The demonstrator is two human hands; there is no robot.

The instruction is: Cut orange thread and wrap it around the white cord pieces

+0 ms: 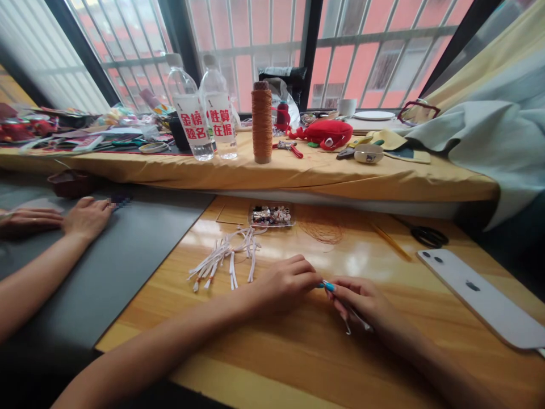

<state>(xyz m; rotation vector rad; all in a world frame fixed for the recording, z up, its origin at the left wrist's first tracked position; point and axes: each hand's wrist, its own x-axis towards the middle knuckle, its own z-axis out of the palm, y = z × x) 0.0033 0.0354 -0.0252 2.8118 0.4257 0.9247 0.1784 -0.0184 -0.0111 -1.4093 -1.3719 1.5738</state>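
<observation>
My left hand and my right hand meet above the wooden table, fingertips almost touching. Both are closed in a pinch on a thin white cord. Its two ends hang out below my right hand, one curled into a small hook. Turquoise nails show where the fingertips come together, and the pinched part of the cord is mostly hidden there. Left of my hands lies a bundle of white cords, some with knotted ends. Behind it stands a clear box of beads, near a loose coil of fine brown thread.
A white phone, black scissors and yellow stick lie on the right. Two water bottles and a brown thread spool stand on the cloth-covered ledge. At left, another person's hands work over a grey surface.
</observation>
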